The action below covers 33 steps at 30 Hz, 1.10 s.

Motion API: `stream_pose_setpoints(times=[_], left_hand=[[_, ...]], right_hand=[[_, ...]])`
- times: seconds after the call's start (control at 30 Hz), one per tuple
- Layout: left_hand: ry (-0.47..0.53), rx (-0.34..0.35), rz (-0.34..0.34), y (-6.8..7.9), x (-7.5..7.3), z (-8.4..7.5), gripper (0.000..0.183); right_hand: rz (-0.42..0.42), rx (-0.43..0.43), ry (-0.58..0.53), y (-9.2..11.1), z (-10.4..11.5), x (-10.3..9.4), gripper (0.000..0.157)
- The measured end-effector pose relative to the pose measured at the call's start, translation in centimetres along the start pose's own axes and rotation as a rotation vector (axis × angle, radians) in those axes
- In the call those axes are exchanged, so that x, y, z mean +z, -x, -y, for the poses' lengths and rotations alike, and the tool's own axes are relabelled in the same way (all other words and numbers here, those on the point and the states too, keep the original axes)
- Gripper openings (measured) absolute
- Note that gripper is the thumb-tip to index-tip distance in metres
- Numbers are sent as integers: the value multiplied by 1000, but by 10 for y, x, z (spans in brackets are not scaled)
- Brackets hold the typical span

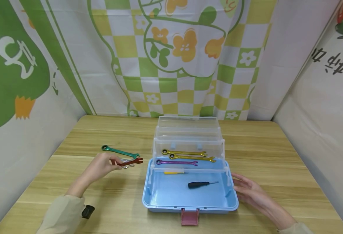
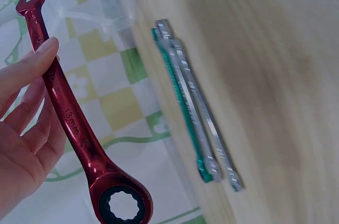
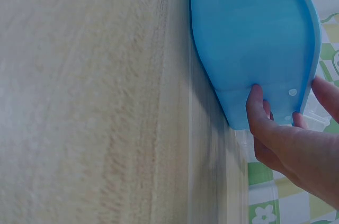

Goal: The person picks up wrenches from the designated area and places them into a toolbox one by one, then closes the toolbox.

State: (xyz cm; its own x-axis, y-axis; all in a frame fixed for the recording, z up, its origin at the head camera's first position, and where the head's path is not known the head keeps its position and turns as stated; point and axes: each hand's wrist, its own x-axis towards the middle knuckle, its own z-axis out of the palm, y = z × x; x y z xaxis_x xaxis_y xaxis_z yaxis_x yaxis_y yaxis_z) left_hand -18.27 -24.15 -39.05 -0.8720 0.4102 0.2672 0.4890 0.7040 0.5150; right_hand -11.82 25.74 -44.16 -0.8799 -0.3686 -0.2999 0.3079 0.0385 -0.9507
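L hand [image 1: 102, 165] is pinching a glossy red metal ratchet wrench stamped 13mm [image 2: 73, 118], thumb lying on the shaft nearer the forked end, other fingers bending behind it; the wrench is hanging above the wood-grain tabletop [image 1: 262, 143], between its L edge and the box, forked end pointing boxward; R hand [image 1: 251, 191] is resting fingertips against the R side wall of a light-blue plastic toolbox [image 1: 165, 195], fingers loosely spread w/ no firm grip showing; the box is sitting approx. mid-width, toward the tabletop's near edge.

A shiny green metal wrench [image 1: 120, 151] and two silver metal wrenches [image 2: 204, 110] are lying close together L of the box, nearer the tabletop's L edge; can't tell if all are touching; clear stepped plastic trays [image 1: 189, 142] are standing over the box's back part, bearing two gold metal wrenches [image 1: 192, 158] and a purple metal wrench [image 1: 177, 162]; a black-handled screwdriver [image 1: 199, 185] is lying on the box floor.

Main risk, prob.: the pinch is sitting off-centre, so the bulky ring end could be twisting the wrench loose if the thumb slackens; carried too low, the forked end could be snagging the trays' L edge; too much R-hand push could be sliding the box, since nothing visible is bracing its L side.
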Motion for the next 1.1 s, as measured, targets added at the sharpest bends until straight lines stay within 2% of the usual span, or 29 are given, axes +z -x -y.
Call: stream_pose_setpoints(times=[0.13, 0.5, 0.83, 1.1], left_hand=[[36, 50, -9, -6, -2, -9, 16], [71, 28, 80, -25, -7, -37, 9], [57, 100, 102, -49, -8, -63, 9], [71, 89, 145, -66, -6, -82, 6]], right_hand=[[4, 2, -3, 0, 0, 0, 64], [10, -15, 12, 0, -1, 0, 63], [5, -5, 7, 0, 0, 0, 65], [13, -7, 6, 0, 0, 0, 64]])
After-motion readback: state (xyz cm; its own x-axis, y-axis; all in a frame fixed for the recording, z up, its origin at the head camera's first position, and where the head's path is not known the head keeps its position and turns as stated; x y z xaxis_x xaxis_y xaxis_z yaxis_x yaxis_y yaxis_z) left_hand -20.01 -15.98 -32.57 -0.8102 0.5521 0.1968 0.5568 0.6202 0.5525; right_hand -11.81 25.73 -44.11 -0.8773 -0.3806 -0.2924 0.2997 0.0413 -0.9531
